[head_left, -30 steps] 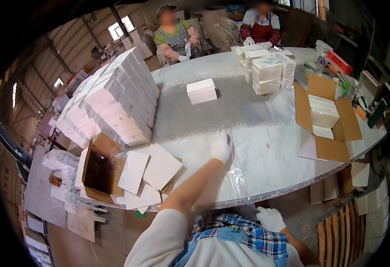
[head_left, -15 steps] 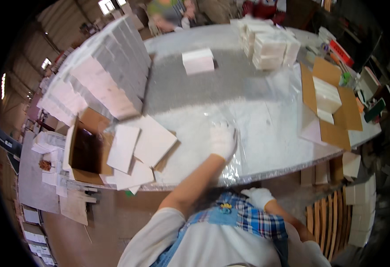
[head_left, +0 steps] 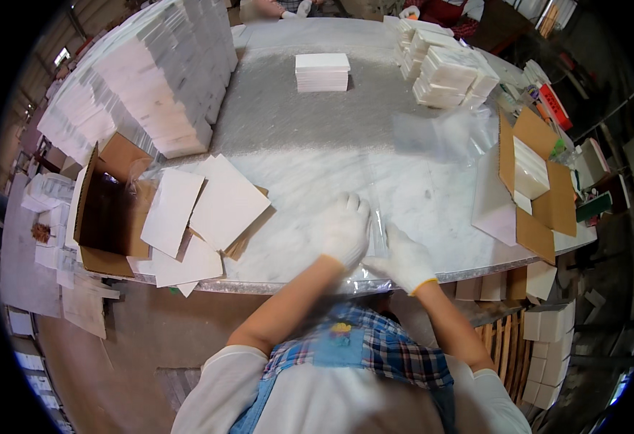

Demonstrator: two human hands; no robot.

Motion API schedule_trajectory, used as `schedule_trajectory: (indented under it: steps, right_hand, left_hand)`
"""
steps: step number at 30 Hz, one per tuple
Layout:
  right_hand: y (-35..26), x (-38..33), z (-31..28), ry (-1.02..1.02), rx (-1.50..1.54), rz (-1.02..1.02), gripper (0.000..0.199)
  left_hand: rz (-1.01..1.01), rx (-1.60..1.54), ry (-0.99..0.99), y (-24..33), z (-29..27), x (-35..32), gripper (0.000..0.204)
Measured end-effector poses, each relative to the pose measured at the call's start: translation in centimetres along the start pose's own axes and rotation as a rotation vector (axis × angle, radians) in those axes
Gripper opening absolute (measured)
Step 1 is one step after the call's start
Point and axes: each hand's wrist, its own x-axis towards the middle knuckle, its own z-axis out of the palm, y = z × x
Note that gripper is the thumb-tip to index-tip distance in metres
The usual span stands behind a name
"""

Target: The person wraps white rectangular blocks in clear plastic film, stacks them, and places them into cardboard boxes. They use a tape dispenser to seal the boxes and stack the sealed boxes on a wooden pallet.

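A clear plastic bag [head_left: 377, 226] lies flat on the table near its front edge, its outline hard to make out on the pale surface. My left hand [head_left: 344, 230], in a white knit glove, rests flat on the bag's left side with the fingers stretched forward. Close by on the right, my gloved right hand [head_left: 405, 260] touches the bag, thumb spread away from the fingers. Neither hand visibly grips anything. To the left of my hands lie several loose white sheets [head_left: 229, 204] over pieces of brown cardboard.
Left stand an open carton [head_left: 114, 217] and a tall stack of white slabs [head_left: 151, 79]. A smaller slab pile [head_left: 326, 72] sits ahead, with stacked slabs [head_left: 451, 72] farther right. At right, an open carton [head_left: 541, 184] holds white pieces beside clear bags [head_left: 440, 134]. People work across the table.
My right hand has risen from below the table edge onto the plastic bag. The left hand stays flat on the bag, slightly left in view. The view itself has shifted.
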Motion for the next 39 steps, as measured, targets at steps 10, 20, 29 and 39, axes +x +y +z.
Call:
schedule_trajectory:
  steps: [10, 20, 29, 39]
  right_hand:
    - [5.7, 2.3, 7.6, 0.031, 0.611, 0.132, 0.028]
    - [5.1, -1.7, 4.8, -0.199, 1.092, 0.415, 0.032]
    - [7.1, -6.3, 4.9, -0.370, 0.976, 0.401, 0.024]
    - [6.0, -8.0, -1.1, 0.044, 0.240, 0.142, 0.027]
  left_hand:
    - [0.113, 0.053, 0.026, 0.1, 1.8, 1.5, 0.014]
    - [0.184, -0.002, 0.040, 1.2, 2.4, 0.9, 0.029]
    - [0.186, 0.079, -0.059, 2.5, 0.2, 0.8, 0.045]
    - [0.176, 0.109, -0.021, 3.1, 0.4, 1.0, 0.051]
